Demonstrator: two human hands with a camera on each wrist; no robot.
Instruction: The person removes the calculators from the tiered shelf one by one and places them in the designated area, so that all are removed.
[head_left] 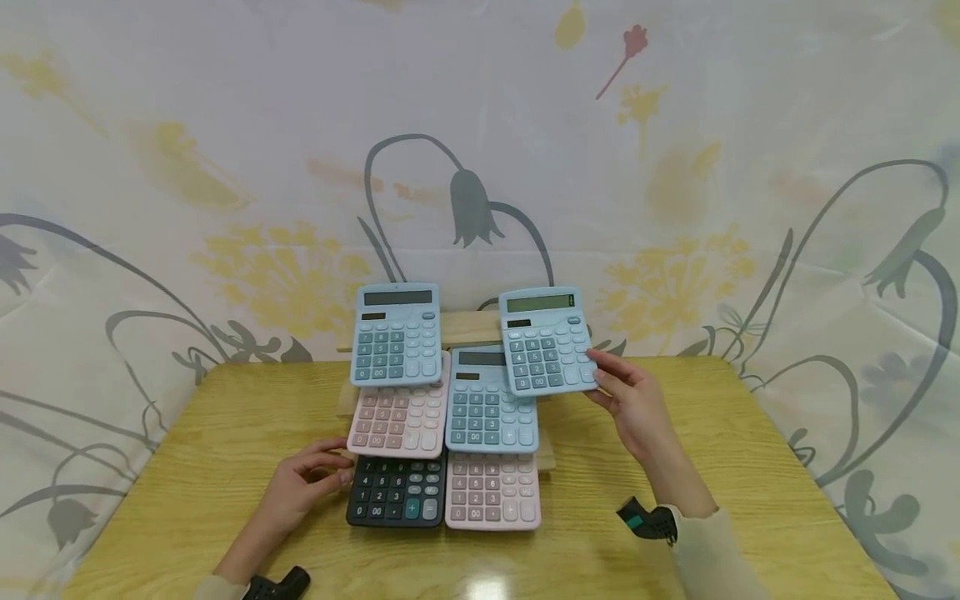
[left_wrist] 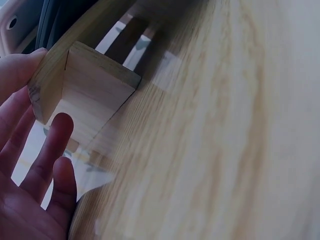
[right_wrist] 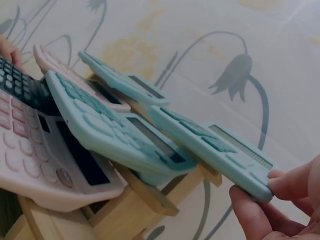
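Note:
My right hand (head_left: 637, 404) pinches a light blue calculator (right_wrist: 210, 152) at its lower right edge, thumb on the front and fingers beneath. The calculator is tilted back at the right of the top row on a stepped wooden rack (right_wrist: 150, 195), overlapping another blue calculator (head_left: 491, 408) below it. My left hand (head_left: 303, 487) is at the rack's left side, beside the black calculator (head_left: 393, 496). In the left wrist view, its thumb and fingertips touch the edge of the wooden rack (left_wrist: 97, 95), while two other fingers stand free.
Another blue calculator (head_left: 397, 342) leans at the top left, over a pink calculator (head_left: 397, 421). A second pink calculator (head_left: 492, 496) lies in the front row at right. The wooden table (head_left: 225, 433) meets a flower-patterned cloth (head_left: 300, 167) behind.

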